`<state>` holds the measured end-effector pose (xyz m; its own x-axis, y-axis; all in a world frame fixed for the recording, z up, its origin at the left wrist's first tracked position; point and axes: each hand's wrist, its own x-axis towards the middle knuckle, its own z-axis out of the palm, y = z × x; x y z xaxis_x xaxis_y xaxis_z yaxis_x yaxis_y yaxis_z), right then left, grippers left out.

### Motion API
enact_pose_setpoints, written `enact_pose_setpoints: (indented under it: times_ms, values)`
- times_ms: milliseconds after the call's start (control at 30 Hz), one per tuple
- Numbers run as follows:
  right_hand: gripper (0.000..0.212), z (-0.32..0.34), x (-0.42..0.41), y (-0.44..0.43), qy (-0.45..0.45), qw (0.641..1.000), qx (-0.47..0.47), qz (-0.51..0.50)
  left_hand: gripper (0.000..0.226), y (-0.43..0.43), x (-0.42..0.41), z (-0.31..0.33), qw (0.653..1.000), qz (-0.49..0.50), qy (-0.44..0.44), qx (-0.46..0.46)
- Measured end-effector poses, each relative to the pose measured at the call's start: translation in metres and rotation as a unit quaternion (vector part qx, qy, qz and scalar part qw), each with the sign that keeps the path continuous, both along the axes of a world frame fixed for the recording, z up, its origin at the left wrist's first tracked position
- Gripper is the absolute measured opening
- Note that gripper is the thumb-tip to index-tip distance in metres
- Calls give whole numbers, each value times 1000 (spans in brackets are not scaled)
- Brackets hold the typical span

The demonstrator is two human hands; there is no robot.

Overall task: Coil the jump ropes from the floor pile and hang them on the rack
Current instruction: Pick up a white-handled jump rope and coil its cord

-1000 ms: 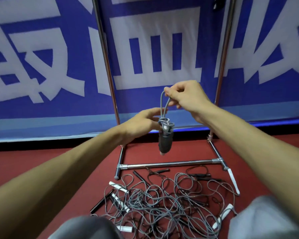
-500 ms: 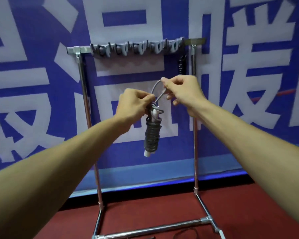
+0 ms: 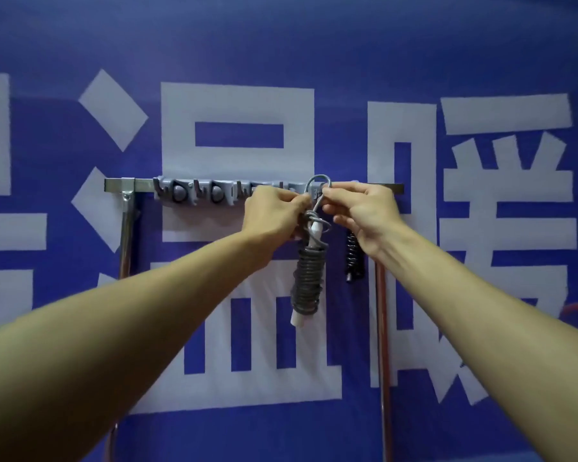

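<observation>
A coiled grey jump rope with white handles hangs from my two hands, up at the rack's top bar. My left hand pinches the rope just below its loop. My right hand pinches the other side of the loop. The rope's loop stands over a hook on the grey hook strip; whether it sits on the hook I cannot tell. A black coiled rope hangs from the rack to the right, partly behind my right wrist.
The rack's left post and right post run down from the bar. Several free hooks lie to the left on the strip. A blue banner with large white characters fills the background. The floor pile is out of view.
My view has tilted up from the floor pile to the rack's top. Both hands have lifted the coiled rope up to the hook strip, its loop now at bar height.
</observation>
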<state>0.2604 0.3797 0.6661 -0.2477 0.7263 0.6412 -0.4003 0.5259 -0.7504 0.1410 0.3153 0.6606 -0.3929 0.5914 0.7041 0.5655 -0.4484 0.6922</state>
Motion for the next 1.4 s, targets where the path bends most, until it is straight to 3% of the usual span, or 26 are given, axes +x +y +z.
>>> enact_pose_setpoints:
  times_ms: [300, 433, 600, 800, 933, 1100, 1200, 1400]
  values:
    - [10, 24, -37, 79, 69, 994, -83, -19, 21, 82, -14, 19, 998, -34, -61, 5]
    - [20, 38, -46, 101, 86, 989, -92, -72, 20, 102, -15, 30, 996, -37, -80, 12]
    - [23, 27, -60, 123, 56, 984, -109, -128, 15, 125, -20, 17, 989, -28, -146, -10]
    - [14, -14, -49, 123, -11, 981, 4, -192, 16, 120, -25, -21, 993, -55, -93, -45]
    - [13, -47, -24, 105, -88, 958, 53, -269, 28, 99, -28, -50, 996, -20, -47, -79]
    - [14, -105, 12, 74, -212, 953, 17, -217, 15, 47, -13, -104, 985, -27, 56, -161]
    - [11, -156, 36, 45, -330, 924, 12, -192, 19, 17, -2, -147, 959, -24, 148, -242]
    - [13, -278, 81, -5, -507, 847, -36, -155, 17, -39, 34, -248, 909, -47, 212, -356]
